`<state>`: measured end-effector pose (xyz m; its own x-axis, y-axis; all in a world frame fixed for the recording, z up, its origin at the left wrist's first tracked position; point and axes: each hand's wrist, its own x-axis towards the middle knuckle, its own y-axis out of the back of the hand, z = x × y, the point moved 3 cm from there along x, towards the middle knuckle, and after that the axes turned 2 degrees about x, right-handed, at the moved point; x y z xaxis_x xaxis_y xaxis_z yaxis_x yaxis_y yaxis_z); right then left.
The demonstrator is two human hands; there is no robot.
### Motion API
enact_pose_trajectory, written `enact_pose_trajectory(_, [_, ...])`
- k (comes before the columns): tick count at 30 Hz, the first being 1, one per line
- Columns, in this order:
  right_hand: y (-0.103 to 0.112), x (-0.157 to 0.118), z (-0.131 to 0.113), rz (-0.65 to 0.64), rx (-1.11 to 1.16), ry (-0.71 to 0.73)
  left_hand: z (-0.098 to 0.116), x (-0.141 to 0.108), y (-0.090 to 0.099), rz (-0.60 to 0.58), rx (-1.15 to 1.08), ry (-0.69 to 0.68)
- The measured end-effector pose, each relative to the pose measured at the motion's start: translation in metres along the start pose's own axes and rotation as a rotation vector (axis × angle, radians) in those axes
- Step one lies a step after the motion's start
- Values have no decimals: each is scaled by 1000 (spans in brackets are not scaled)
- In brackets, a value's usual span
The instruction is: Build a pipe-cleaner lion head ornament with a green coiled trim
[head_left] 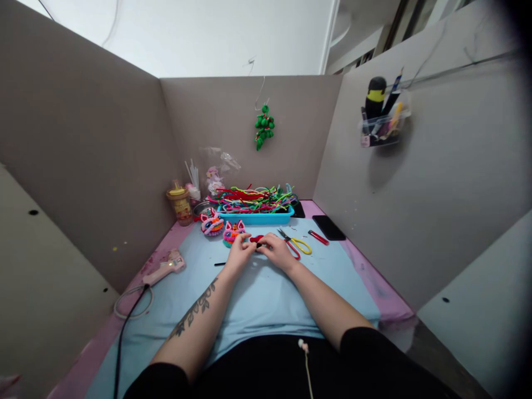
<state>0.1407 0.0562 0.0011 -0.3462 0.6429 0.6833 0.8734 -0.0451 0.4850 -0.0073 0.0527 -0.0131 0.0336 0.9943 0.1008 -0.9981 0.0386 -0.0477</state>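
Over the light blue cloth, my left hand (240, 252) and my right hand (276, 252) meet with fingertips pinched together. Between them is a small black piece (259, 245), too small to identify surely; both hands seem to grip it. Just behind the fingers lies a fuzzy red piece (256, 239), partly hidden. A pink, orange and teal pipe-cleaner animal head (234, 231) with pointed ears sits beyond my left hand, and a similar pink and orange head (211, 223) is farther left. A short black stick (220, 264) rests left of my left wrist.
A blue tray (257, 219) heaped with coloured pipe cleaners stands at the back. Scissors (296, 244), a red cutter (318, 238) and a black phone (328, 228) lie to the right. A corded pink glue gun (164, 270) and a lidded cup (180, 206) are left.
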Motion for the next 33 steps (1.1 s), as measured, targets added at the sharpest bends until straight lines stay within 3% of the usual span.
enact_pose_trajectory(4, [4, 1, -2, 65, -3, 2, 1, 3, 5, 36, 2, 64])
enact_pose_trajectory(7, [3, 0, -3, 24, -5, 4, 1, 9, 16, 93, 54, 39])
enact_pose_trajectory(10, [-5, -3, -3, -196, -32, -33, 2, 13, 27, 141, 221, -75])
enact_pose_trajectory(13, [-15, -10, -3, -451, -120, -119, 7, 7, 25, 82, 575, -220])
enact_pose_trajectory(16, [-21, -13, -4, -555, -212, -173, 10, -2, 17, 16, 890, -261])
enact_pose_trajectory(19, [-23, -12, -3, -558, -237, -210, 12, -5, 14, 9, 965, -248])
enact_pose_trajectory(25, [-24, -13, 2, -543, -191, -215, 12, -2, 19, 57, 841, -307])
enact_pose_trajectory(33, [-21, -12, 0, -452, -167, -166, 11, 0, 22, 106, 702, -259])
